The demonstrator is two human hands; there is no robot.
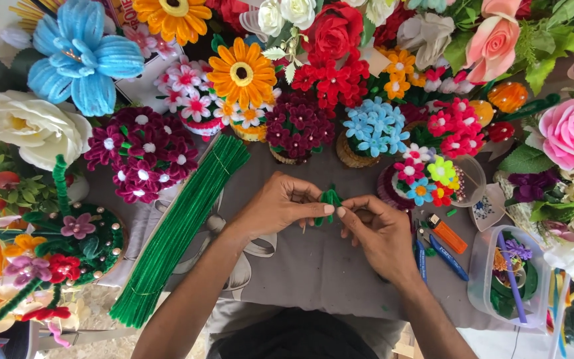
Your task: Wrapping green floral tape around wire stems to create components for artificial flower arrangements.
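Head view, looking down on a grey cloth-covered table [313, 266]. At centre, both hands meet over a small green pipe-cleaner piece [330, 198], fuzzy, dark green and folded into a short upright loop or leaf form; its exact shape is hard to make out because the fingers cover much of it. The left hand [280, 206] pinches the piece between thumb and forefinger from the left. The right hand [380, 229] closes on it from the right, forefinger tip touching the left thumb, the remaining fingers curled. The piece is held just above the cloth, near the middle of the table.

Left of the hands, a long bundle of green pipe cleaners [181, 229] lies diagonally. Right of the hands lie an orange lighter [448, 234] and blue pens [448, 258], with a clear plastic tub [483, 286] beyond them. Along the far edge stand finished pipe-cleaner flowers: maroon clusters [142, 154], an orange sunflower [242, 73], pale blue blossoms [373, 129] and red ones [330, 80].
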